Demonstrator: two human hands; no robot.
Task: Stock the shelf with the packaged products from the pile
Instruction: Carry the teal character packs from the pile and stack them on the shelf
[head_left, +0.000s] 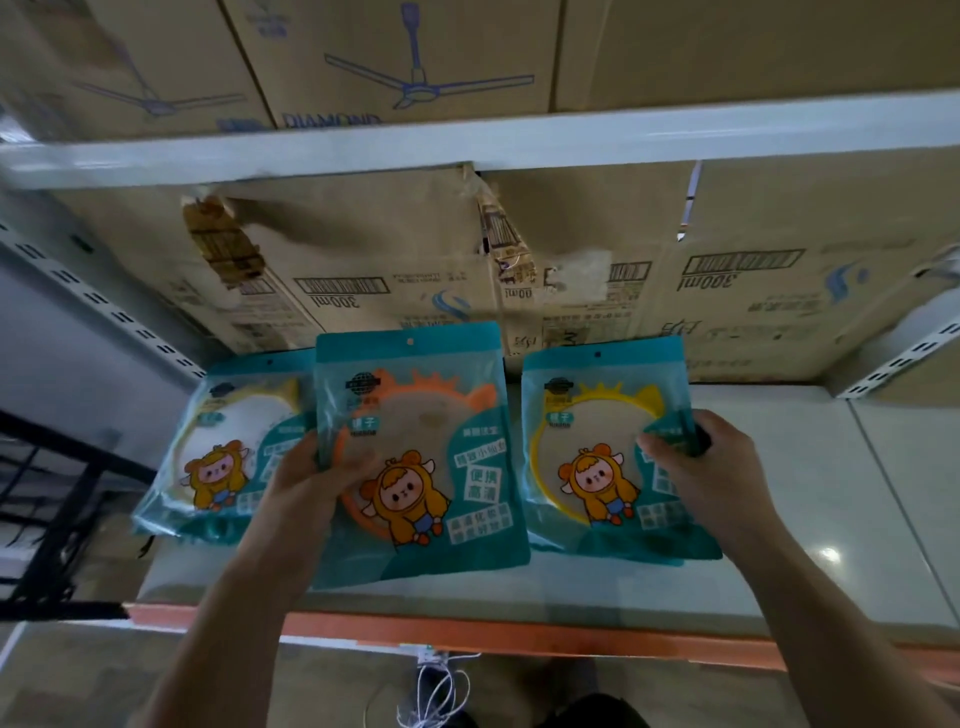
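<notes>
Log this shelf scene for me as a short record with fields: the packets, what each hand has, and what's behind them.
packets: three, teal, in a row on the shelf
left packet: yellow ring inside, no hand on it
middle packet: orange ring inside, gripped at its left edge by the left hand, overlaps the left packet
right packet: yellow ring inside, gripped at its right edge by the right hand
behind: cardboard boxes marked 300ml
above: fan boxes on the upper level
</notes>
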